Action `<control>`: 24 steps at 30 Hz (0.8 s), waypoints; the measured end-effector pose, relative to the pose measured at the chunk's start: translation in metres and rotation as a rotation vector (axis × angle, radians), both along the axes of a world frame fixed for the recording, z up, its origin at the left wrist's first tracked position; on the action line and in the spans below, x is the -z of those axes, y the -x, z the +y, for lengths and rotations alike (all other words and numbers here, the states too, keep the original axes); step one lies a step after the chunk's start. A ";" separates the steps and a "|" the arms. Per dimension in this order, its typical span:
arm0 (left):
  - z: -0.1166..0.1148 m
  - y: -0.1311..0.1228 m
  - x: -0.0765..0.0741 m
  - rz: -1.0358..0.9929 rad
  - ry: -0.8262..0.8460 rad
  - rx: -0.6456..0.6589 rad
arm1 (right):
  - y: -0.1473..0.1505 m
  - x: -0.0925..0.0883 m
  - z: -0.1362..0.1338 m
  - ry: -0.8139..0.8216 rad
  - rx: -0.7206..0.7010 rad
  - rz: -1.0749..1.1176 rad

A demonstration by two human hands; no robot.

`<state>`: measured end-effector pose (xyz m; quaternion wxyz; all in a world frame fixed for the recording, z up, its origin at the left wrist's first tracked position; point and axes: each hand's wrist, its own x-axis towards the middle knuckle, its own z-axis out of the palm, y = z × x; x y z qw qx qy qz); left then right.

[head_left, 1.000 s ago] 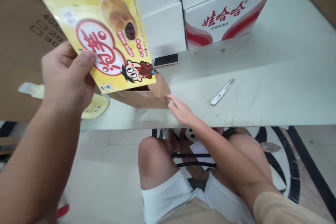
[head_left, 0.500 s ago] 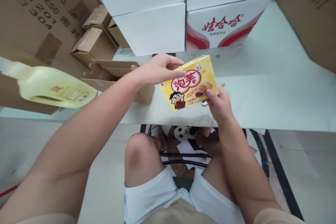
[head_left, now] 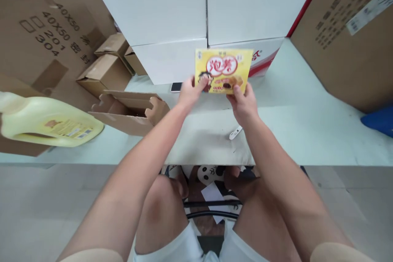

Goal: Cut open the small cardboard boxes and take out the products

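Note:
A yellow snack box (head_left: 225, 69) with red lettering, a cartoon figure and a pastry picture is held up above the table, its printed front facing me. My left hand (head_left: 192, 92) grips its lower left corner, thumb on the front. At the lower right, my right hand (head_left: 244, 102) pinches the box with its thumb on the printed face. The fingers behind the box are hidden. Beneath, on the table, lies a small white tool (head_left: 236, 132), partly covered by my right forearm. A dark flat object with a pale edge (head_left: 176, 87) lies just beyond my left hand.
An open cardboard box (head_left: 123, 123) stands left of my left arm, beside a pale yellow jug (head_left: 58, 120). Stacked white cartons (head_left: 172, 61) rise at the back. Large brown cartons flank both sides, one on the right (head_left: 344, 49). A blue object (head_left: 379, 122) sits far right.
The yellow box has moved up and away from me and is now level instead of tilted. My left hand has shifted from its top edge to its lower left corner. The white tool is now more exposed.

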<state>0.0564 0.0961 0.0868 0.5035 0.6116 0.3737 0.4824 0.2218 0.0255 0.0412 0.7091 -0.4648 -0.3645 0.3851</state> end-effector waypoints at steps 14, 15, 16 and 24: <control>0.057 0.019 -0.127 0.193 -0.203 -0.185 | -0.008 -0.128 0.117 -0.255 -0.133 -0.181; 0.061 0.019 -0.125 0.215 -0.181 -0.189 | -0.009 -0.122 0.123 -0.226 -0.130 -0.179; 0.064 0.017 -0.123 0.215 -0.168 -0.187 | -0.010 -0.117 0.127 -0.198 -0.130 -0.177; 0.007 0.002 -0.044 -0.131 0.099 -0.143 | -0.019 -0.059 0.057 -0.128 -0.072 -0.056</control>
